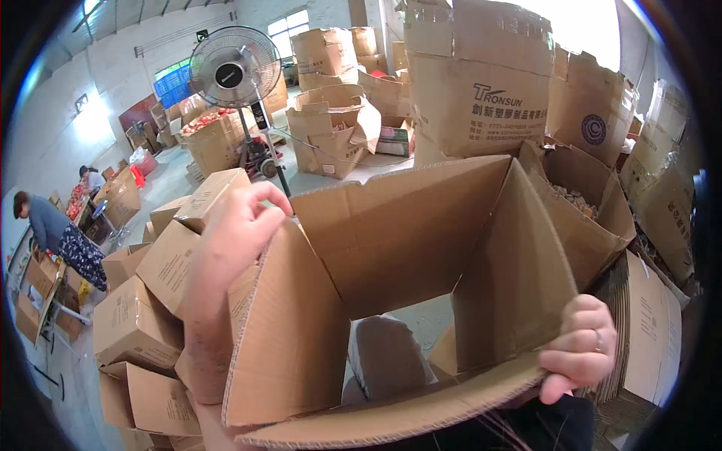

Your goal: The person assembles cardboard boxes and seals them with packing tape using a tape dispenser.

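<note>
A brown cardboard box [398, 225] stands squared out in front of me, its top and bottom both open. Through the bottom show the floor and a greyish-brown block-like thing [387, 353] that I cannot name. My left arm runs along the outside of the left wall. At the far left corner, my left hand [252, 218] has its bent fingers closed at the box's edge. My right hand [580, 349] wears a ring and grips the near right corner, fingers outside and thumb under the near rim.
Several smaller cartons [139, 323] are piled at left. A standing fan [235, 71] rises behind them. Flattened cardboard [647, 323] is stacked at right, below an open carton [583, 203] of small pieces. Big cartons [477, 90] fill the back. A person [56, 225] bends over a table far left.
</note>
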{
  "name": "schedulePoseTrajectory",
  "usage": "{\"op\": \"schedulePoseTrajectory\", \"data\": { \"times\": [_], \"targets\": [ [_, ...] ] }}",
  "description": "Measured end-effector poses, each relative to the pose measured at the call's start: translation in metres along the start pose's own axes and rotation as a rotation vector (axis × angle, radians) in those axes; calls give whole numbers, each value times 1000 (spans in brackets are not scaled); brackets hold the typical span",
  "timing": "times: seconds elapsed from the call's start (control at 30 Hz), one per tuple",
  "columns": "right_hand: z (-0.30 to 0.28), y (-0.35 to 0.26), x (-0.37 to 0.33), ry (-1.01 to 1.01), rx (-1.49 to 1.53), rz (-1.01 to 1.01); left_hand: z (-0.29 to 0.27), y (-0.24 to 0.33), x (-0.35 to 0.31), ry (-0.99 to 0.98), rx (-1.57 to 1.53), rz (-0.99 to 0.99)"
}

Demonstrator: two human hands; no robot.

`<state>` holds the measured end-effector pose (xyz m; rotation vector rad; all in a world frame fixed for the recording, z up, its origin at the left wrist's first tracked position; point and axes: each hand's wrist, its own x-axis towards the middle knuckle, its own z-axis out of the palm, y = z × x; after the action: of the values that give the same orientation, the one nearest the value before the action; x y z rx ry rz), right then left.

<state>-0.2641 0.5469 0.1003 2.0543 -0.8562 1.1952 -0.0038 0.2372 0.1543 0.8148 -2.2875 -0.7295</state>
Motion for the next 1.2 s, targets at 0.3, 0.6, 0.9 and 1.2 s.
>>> {"op": "schedulePoseTrajectory", "data": {
  "times": [0.3, 0.6, 0.9, 1.2],
  "targets": [
    [46, 65, -33, 529, 158, 575, 24, -19, 18, 9, -298, 85],
    [59, 71, -22, 379, 533, 315, 9, -45, 36, -162, -105, 601],
    [58, 53, -7, 122, 736, 182, 30, -106, 63, 28, -222, 336],
    [89, 54, 15, -528, 643, 216, 36, -61, 36, 202, -140, 80]
  ]
}}
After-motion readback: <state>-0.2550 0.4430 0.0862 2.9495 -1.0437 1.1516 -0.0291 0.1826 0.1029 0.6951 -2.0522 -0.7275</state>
